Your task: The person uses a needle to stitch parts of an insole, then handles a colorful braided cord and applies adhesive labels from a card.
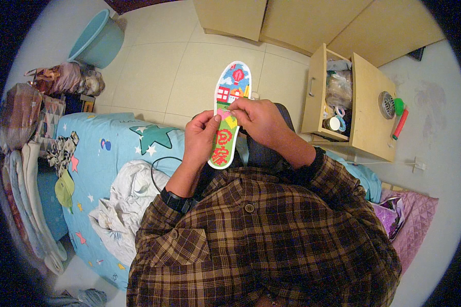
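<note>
A stitched shoe insole (225, 137) with a white rim stands lengthwise before my chest. Its face carries a bright pattern: a red balloon, clouds and buildings on blue at the far end, red figures on green at the near end. My left hand (200, 137) grips the insole's left edge, thumb on top and the other fingers underneath. At the middle of the insole, the fingertips of my right hand (261, 122) are pinched together close to the surface. Something thin and pale seems to be at those fingertips, too small to make out.
To my left, a blue patterned bedspread (112, 138) bears a crumpled white cloth (125, 202). A teal tub (98, 41) stands on the tiled floor at far left. On the right, an open drawer (338, 97) full of items juts from a wooden cabinet (371, 112).
</note>
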{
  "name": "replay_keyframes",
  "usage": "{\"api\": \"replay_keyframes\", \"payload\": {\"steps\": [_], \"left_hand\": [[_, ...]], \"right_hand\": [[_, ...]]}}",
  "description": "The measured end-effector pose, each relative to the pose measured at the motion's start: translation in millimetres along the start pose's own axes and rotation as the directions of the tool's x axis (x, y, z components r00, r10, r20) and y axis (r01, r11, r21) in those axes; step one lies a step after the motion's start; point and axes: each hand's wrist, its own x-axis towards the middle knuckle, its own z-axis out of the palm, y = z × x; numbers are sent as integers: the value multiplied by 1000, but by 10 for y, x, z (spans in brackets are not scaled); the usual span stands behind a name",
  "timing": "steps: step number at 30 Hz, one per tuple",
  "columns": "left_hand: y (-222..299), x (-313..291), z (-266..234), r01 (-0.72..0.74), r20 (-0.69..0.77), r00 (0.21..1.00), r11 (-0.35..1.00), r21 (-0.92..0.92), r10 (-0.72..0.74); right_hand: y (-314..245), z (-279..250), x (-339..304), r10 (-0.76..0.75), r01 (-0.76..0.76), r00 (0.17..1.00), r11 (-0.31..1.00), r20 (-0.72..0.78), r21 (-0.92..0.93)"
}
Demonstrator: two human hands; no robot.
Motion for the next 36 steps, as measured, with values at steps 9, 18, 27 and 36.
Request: {"api": "replay_keyframes", "payload": {"steps": [9, 18, 27, 36], "left_hand": [[7, -2, 12, -26, -9, 1000, 998, 55, 27], [56, -22, 53, -438, 157, 854, 522, 732, 496], [55, 19, -3, -172, -62, 979, 953, 249, 193], [68, -27, 25, -195, 140, 976, 950, 243, 164]], "right_hand": [[11, -6, -5, -10, 11, 1000, 999, -13, 36], [28, 92, -4, -4, 4, 1000, 1000, 1, 18], [69, -62, 60, 277, -63, 915, 817, -294, 574], [364, 215, -57, 213, -361, 927, 282, 308, 889]]}}
